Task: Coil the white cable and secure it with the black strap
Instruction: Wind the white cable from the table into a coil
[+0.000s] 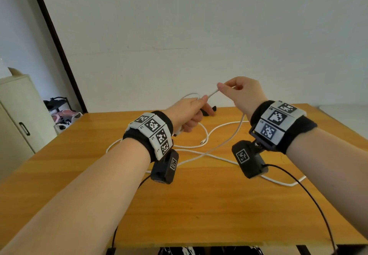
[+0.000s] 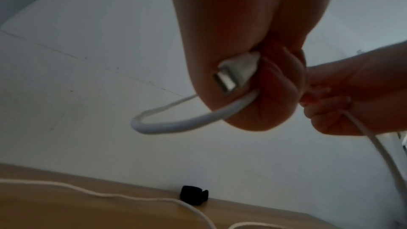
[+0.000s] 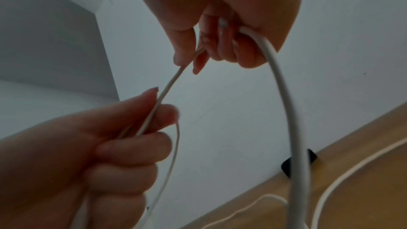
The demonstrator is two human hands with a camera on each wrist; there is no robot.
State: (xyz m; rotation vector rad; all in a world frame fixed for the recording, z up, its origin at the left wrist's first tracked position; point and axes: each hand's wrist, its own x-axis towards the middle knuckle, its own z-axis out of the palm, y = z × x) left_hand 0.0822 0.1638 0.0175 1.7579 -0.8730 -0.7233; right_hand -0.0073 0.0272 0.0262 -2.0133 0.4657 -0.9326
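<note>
The white cable [image 1: 219, 135] sprawls in loose loops over the wooden table [image 1: 199, 205]. My left hand [image 1: 191, 113] is raised above the table and grips one end of it, with a small loop [image 2: 176, 123] sticking out and the USB plug [image 2: 231, 76] poking from the fist. Close to the right, my right hand [image 1: 239, 91] pinches the same cable [image 3: 171, 83] between thumb and forefinger, and the cable runs on through its palm down to the table. The black strap [image 1: 210, 111] lies rolled at the table's far edge, partly behind my left hand, also seen in the left wrist view as the strap [image 2: 193, 197].
A white wall [image 1: 199, 36] stands right behind the table's far edge. A pale cabinet [image 1: 18, 115] and a rack with shoes [image 1: 61, 113] are on the floor to the left. Black camera leads [image 1: 310, 195] trail from my wrists over the table's near side.
</note>
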